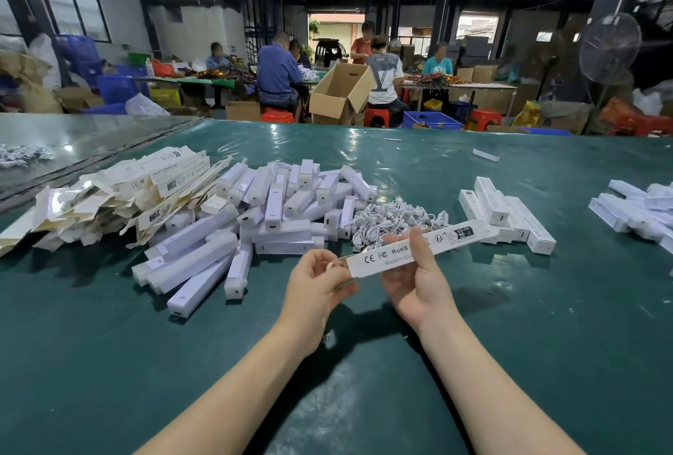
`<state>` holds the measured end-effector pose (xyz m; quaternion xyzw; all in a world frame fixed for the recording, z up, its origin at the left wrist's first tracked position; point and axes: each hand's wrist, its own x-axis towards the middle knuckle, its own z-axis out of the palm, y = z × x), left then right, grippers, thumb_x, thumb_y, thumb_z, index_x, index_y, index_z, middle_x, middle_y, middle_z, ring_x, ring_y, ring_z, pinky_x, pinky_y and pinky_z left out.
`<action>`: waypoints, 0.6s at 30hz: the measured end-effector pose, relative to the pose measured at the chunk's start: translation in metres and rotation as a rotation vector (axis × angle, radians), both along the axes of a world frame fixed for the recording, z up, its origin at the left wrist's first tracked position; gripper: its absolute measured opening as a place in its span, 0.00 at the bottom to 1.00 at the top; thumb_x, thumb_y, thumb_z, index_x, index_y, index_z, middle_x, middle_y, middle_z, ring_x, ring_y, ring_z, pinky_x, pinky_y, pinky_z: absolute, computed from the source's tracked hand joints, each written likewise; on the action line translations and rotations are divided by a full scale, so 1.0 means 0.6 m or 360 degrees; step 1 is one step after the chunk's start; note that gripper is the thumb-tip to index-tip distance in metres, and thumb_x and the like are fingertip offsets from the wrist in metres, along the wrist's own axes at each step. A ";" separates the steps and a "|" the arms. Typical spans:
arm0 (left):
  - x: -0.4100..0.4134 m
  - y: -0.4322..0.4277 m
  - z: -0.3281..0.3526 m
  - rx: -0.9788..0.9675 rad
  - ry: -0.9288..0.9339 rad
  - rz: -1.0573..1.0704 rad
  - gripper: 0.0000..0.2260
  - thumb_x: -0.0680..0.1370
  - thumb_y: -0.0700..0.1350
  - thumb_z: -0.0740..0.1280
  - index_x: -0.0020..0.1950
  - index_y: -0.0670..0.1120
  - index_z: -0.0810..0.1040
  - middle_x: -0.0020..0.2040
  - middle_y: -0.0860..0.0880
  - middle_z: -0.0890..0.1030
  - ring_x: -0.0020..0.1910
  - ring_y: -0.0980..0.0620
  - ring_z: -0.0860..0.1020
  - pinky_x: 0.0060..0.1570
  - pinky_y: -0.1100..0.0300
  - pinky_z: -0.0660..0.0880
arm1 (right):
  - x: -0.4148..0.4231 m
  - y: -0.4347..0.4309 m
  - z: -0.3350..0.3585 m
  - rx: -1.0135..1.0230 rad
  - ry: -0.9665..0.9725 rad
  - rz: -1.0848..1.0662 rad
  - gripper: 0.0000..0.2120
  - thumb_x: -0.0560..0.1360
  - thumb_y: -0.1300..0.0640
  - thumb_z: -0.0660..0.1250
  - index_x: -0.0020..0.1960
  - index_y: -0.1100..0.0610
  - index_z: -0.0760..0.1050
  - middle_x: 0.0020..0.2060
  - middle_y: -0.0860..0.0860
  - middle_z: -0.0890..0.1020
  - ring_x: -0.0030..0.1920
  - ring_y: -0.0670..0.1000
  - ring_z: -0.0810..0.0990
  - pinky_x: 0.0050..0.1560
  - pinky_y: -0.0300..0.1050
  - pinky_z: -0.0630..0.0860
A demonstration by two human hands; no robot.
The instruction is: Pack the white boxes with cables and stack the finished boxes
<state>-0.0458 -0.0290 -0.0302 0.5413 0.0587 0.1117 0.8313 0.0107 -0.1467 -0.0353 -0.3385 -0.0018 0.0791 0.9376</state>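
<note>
Nearest to me, the two forearms come up from six o'clock and meet over the green table (546, 309). The right hand (418, 283) carries the white box (451, 236) from below, palm up, with the thumb pressed across its printed face, so the long box lies level and points to two o'clock. The left hand (315, 287) is curled at the box's near end and pinches there. Something small and white shows between its fingertips, but I cannot tell if it is a cable or a flap. I judge this end is turned to the left hand for filling or closing. Just beyond, at twelve o'clock, lies the heap of cables (397, 218), in easy reach. At ten o'clock are loose white bars (276, 210), and further left the flat cartons (109, 196). At two o'clock the finished boxes (510, 210) lie stacked.
</note>
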 end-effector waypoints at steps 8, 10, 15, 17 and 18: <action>0.000 0.001 -0.004 -0.0012 -0.0042 0.0112 0.13 0.72 0.27 0.65 0.46 0.43 0.68 0.38 0.45 0.80 0.37 0.50 0.79 0.38 0.63 0.79 | -0.006 0.006 0.003 0.0094 -0.0006 0.0012 0.06 0.62 0.57 0.67 0.39 0.57 0.74 0.28 0.52 0.82 0.27 0.46 0.80 0.27 0.36 0.76; 0.000 0.003 -0.008 0.0043 -0.0055 0.0120 0.13 0.72 0.28 0.65 0.46 0.44 0.68 0.39 0.46 0.80 0.38 0.52 0.78 0.37 0.64 0.79 | -0.008 0.008 0.004 0.0099 0.0012 0.0014 0.06 0.63 0.59 0.67 0.39 0.57 0.72 0.28 0.52 0.82 0.27 0.46 0.80 0.28 0.36 0.77; -0.002 -0.003 -0.010 0.0151 -0.0154 0.0072 0.11 0.75 0.29 0.63 0.44 0.44 0.69 0.42 0.46 0.77 0.42 0.54 0.77 0.38 0.67 0.77 | -0.014 0.012 0.008 0.0113 0.0059 0.0021 0.04 0.68 0.59 0.66 0.38 0.57 0.71 0.26 0.53 0.81 0.25 0.46 0.79 0.23 0.34 0.73; -0.003 -0.009 -0.010 0.0080 -0.0182 0.0087 0.11 0.74 0.27 0.62 0.44 0.43 0.69 0.41 0.45 0.77 0.42 0.53 0.77 0.40 0.67 0.78 | -0.014 0.013 0.008 0.0140 0.0053 0.0034 0.07 0.64 0.57 0.67 0.39 0.57 0.71 0.27 0.53 0.81 0.25 0.46 0.79 0.21 0.34 0.72; -0.004 -0.011 -0.010 0.0068 -0.0192 0.0111 0.11 0.74 0.27 0.62 0.43 0.43 0.69 0.41 0.45 0.77 0.41 0.53 0.77 0.40 0.66 0.78 | -0.014 0.014 0.008 0.0130 0.0045 0.0036 0.08 0.63 0.57 0.67 0.39 0.57 0.71 0.27 0.53 0.81 0.25 0.46 0.79 0.21 0.33 0.71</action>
